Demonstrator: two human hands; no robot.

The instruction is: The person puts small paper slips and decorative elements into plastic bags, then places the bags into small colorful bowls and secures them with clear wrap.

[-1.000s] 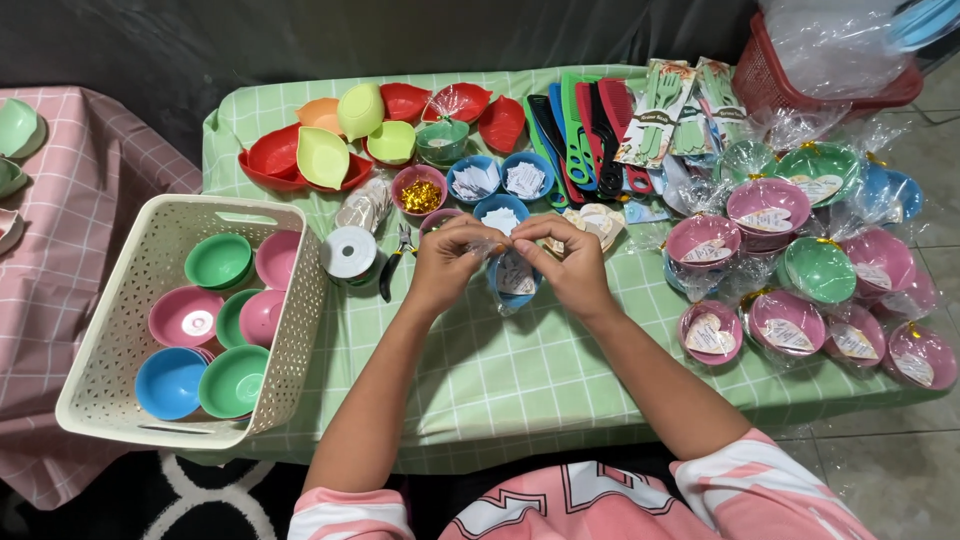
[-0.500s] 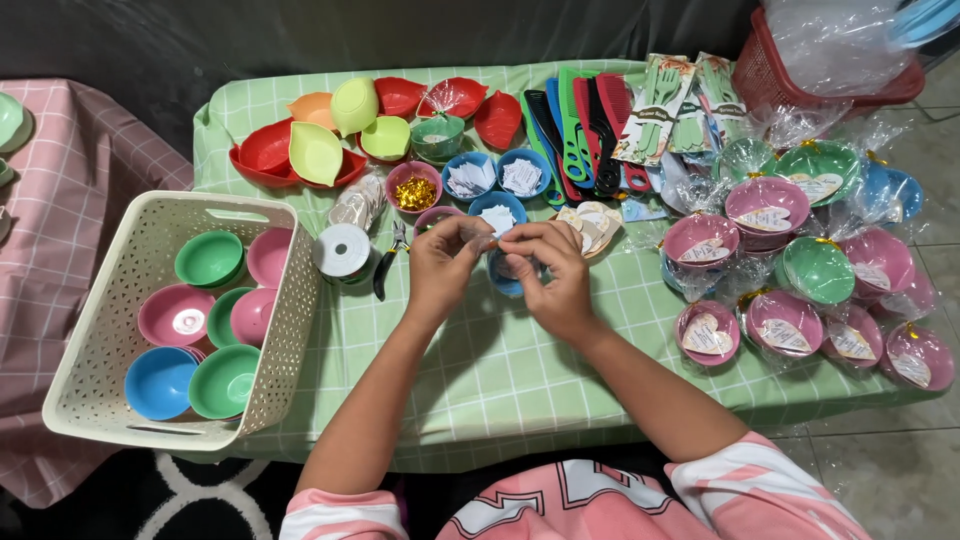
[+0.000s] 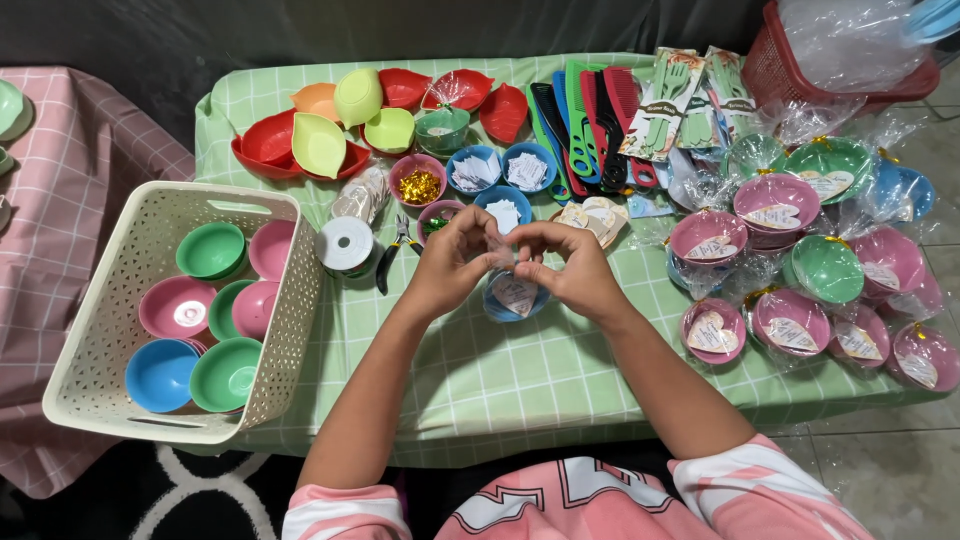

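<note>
Blue wrapped bowl (image 3: 515, 298) sits beneath left hand (image 3: 452, 262) and right hand (image 3: 572, 272), fingers pinching its cellophane.

A table (image 3: 520, 390) under a green checked cloth fills the middle, and a second table (image 3: 60, 180) in pink checked cloth stands at nine o'clock. A dark curtain (image 3: 300, 30) hangs at twelve o'clock. Pale tiled floor (image 3: 890, 470) shows at four o'clock, a black-and-white rug (image 3: 190, 490) at seven.
</note>
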